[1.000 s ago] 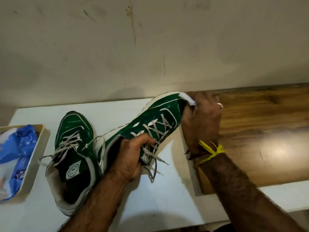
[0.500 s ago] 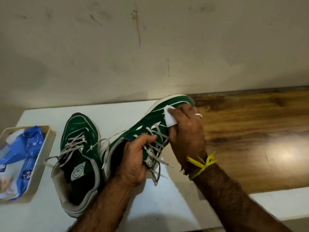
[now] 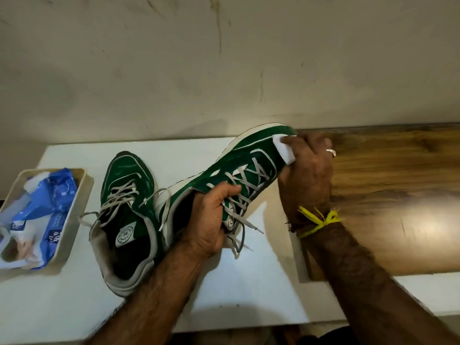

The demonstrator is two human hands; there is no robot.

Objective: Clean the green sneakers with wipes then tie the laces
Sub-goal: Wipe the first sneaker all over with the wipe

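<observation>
Since the previous frame, our right hand (image 3: 307, 175) has slid the wipe (image 3: 283, 151) toward the toe. Left hand (image 3: 211, 220) clamps the raised sneaker (image 3: 239, 170), centre frame; we should press firmly, stroking evenly.

The blue wipes pack (image 3: 51, 207) in the tray (image 3: 82, 195) carries white lettering, too small and creased to read. The round white emblem (image 3: 125, 234) on the sneaker tongue (image 3: 127, 227) is likewise illegible.
</observation>
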